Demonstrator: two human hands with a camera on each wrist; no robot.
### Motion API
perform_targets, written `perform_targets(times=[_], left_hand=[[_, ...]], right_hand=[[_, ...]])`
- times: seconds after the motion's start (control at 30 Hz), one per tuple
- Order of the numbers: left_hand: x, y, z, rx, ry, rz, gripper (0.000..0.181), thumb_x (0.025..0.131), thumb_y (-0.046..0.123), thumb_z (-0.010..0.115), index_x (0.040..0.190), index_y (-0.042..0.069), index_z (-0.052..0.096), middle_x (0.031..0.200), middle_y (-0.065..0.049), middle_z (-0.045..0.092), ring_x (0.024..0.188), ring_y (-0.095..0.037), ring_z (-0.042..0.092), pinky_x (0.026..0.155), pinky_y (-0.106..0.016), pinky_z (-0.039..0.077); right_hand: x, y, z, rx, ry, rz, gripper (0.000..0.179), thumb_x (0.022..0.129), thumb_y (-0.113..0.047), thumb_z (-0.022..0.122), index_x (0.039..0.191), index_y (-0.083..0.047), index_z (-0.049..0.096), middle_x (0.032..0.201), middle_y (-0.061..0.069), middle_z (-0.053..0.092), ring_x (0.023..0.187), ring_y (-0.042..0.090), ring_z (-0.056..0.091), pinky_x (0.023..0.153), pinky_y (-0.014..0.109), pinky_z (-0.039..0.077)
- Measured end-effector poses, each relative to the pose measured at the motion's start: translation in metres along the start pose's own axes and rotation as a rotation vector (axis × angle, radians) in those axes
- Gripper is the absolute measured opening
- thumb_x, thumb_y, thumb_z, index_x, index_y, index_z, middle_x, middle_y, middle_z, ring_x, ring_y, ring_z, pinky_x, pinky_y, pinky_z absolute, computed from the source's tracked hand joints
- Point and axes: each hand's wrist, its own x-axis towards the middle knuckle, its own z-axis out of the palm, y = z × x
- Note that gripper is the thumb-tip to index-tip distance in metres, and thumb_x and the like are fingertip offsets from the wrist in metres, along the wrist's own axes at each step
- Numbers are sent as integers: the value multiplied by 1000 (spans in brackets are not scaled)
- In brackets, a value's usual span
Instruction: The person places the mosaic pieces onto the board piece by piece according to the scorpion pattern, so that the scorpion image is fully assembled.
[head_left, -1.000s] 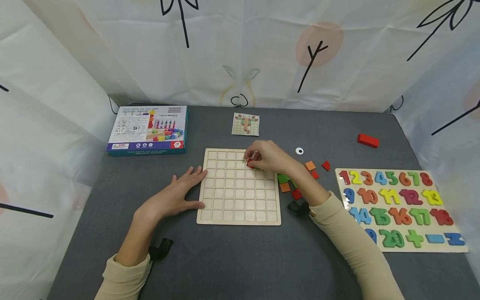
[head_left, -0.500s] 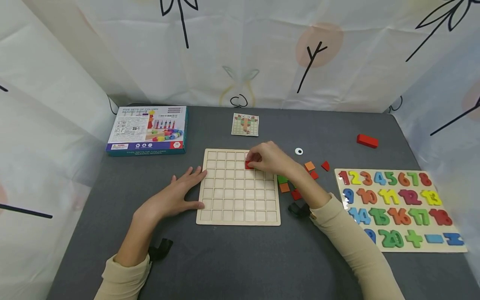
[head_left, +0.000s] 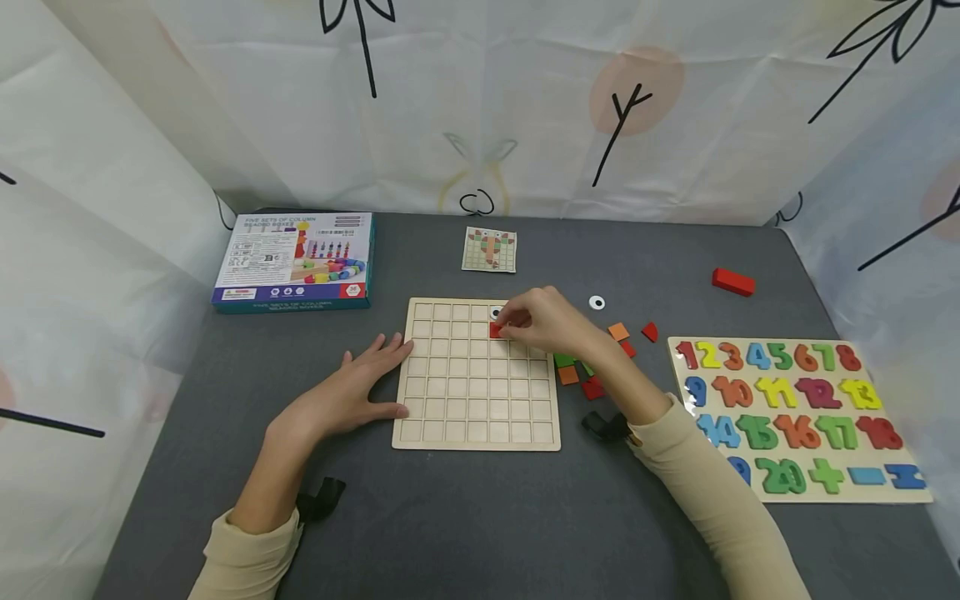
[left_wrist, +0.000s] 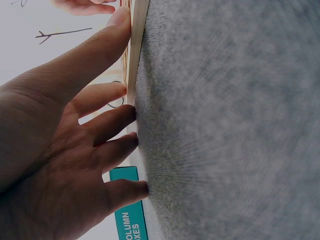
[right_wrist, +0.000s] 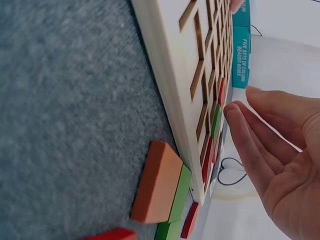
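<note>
— Where do we find the red square?

— In the board, near its far edge, right by the tips of the right hand. We cannot tell whether they touch it; the right wrist view shows us a narrow gap between thumb and forefinger, nothing visible in it.

— And the left hand?

— Spread wide, gripping nothing. The left wrist view shows us its thumb against the board's edge.

— What does one view hide?

— The right hand covers a green piece that the right wrist view shows us in the board. Only the head view gives us the card, red block and number board.

— Our count?

— Two eye discs, one on the table, one in the board just beyond the red square. Two orange squares in sight, one box.

— Textures?

— We see pale wood cut into square cells, thick smooth-sided pieces, and a grey, fabric-like tabletop.
</note>
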Motion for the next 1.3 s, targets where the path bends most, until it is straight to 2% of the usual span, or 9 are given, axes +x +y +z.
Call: perform_targets(times=[0.17,0.43,0.53,0.73,0.93,1.0,1.17,1.3], left_hand=[[0,0,0,-4,-4,3,96,96,31,84,173,10,29,181,-21,19,170,-50,7,127,-84,3],[0,2,-1,-8,-4,3,96,96,30,84,173,11,29,181,-21,19,170,-50,7,127,-84,2],[-1,1,-1,-9,-4,7,96,96,30,84,173,11,29,181,-21,19,170,-50,7,127,-84,3],[-1,2,-1,-9,-2,13,96,96,30,84,173,10,29,181,-21,19,170,-50,7,127,-84,3],[-2,4,-1,-10,-3,10,96,96,30,84,173,11,29,181,-21,20,170,-49,6,128,-84,3],[-2,4,-1,-6,-4,8,96,96,30,83,173,11,28,181,-21,19,170,-49,6,128,-83,3],[-2,4,-1,-9,-5,3,96,96,30,84,173,11,28,181,-20,19,170,-49,6,128,-83,3],[-2,4,-1,-9,-3,0,96,96,30,84,173,11,29,181,-20,19,170,-49,6,128,-83,3]], right_hand=[[-12,5,-7,61,8,48,15,98,-10,79,112,-5,83,109,9,85,100,24,82,90,39,67],[-40,22,-24,106,46,75,16,99,-8,78,115,-4,81,106,10,83,94,22,79,90,41,67],[-51,31,-31,98,60,94,18,99,-8,78,117,-3,80,107,11,83,95,22,79,91,39,67],[-75,46,-48,50,74,170,21,99,-8,79,119,-2,80,109,13,82,96,23,78,85,27,64],[-96,60,-63,-60,73,236,22,98,-4,77,120,0,79,113,18,82,101,30,78,90,46,67],[-101,65,-66,-89,63,246,22,98,-3,77,120,1,79,112,18,82,100,30,78,89,48,66],[-108,78,-72,-138,48,249,25,96,-2,79,121,0,78,112,18,79,98,30,77,81,36,65],[-108,84,-75,-148,43,252,28,94,-4,82,122,0,78,111,18,76,96,27,74,76,23,58]])
